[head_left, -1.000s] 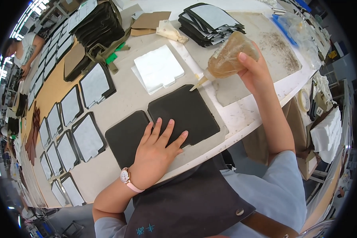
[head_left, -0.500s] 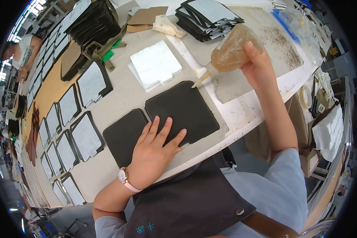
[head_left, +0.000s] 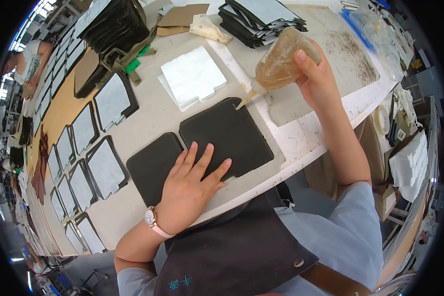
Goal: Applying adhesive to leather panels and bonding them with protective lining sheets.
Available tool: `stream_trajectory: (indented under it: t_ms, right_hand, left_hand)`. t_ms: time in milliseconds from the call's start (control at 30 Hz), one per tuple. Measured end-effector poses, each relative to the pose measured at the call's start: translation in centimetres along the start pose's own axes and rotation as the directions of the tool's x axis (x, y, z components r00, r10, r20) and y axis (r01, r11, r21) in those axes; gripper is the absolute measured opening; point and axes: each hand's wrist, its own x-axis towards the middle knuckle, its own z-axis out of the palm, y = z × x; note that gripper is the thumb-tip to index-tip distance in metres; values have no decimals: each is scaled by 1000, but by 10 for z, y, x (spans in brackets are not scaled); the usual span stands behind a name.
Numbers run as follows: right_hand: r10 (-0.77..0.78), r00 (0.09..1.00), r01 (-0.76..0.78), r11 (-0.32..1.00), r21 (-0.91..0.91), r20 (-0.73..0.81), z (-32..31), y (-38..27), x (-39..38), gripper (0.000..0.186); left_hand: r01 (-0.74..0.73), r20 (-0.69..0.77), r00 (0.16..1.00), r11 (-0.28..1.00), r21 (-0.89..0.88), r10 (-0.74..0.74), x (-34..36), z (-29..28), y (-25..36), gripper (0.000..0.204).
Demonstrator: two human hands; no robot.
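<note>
Two flat black panels lie side by side in front of me, a larger right panel (head_left: 232,133) and a smaller left panel (head_left: 155,165). My left hand (head_left: 192,180) rests on them with its fingers spread, mostly over the larger one. In my right hand (head_left: 315,74) is a squeeze bottle (head_left: 278,59) of tan, translucent plastic, tilted down to the left. Its thin nozzle (head_left: 245,100) points at the larger panel's far right corner, at or just above the surface. White sheets (head_left: 195,76) with notched edges lie just beyond the panels.
Black-edged panels with white faces (head_left: 106,165) lie in rows at left. Beyond stand a tall dark stack (head_left: 116,29), a stack of white-faced black pieces (head_left: 261,19) and a brown cardboard piece (head_left: 182,19). A person (head_left: 32,64) is at the far left.
My right hand has moved slightly left with the squeeze bottle, and the nozzle tip has shifted a little inward at the panel's corner. My left hand stays nearly in place.
</note>
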Motion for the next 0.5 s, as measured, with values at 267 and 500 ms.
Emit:
stream_trajectory:
  t_ms: [267,500]
  right_hand:
    - [-3,1000,3,1000,16,-8,-3,4,2,66]
    - [47,999,-47,999,4,-27,-8,4,-3,55]
  left_hand:
    - [18,5,1000,1000,-6,-18,0,1,1,53]
    - [23,12,1000,1000,0,-23,0,2,1,53]
